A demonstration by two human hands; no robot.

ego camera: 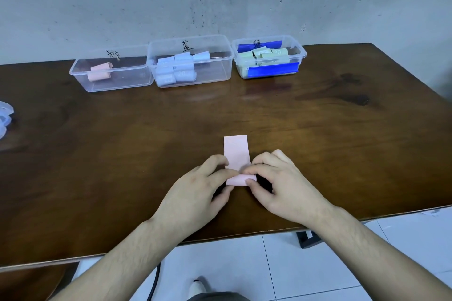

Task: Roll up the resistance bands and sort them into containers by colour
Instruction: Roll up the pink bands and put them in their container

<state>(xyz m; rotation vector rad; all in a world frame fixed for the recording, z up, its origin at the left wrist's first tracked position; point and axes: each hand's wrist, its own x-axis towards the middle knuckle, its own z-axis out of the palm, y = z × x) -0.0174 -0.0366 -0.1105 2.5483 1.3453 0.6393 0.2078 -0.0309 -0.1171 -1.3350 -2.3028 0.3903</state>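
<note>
Two bare forearms, sleeveless to the frame's lower edge and lightly haired, end in the ringless left hand (195,193) and right hand (281,186), with short nails; no watch or glove; dark grey clothing (215,297) shows below.

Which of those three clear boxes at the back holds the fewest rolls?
The left container: only pink rolls, about two. The middle container and right container each hold a heap.
</note>
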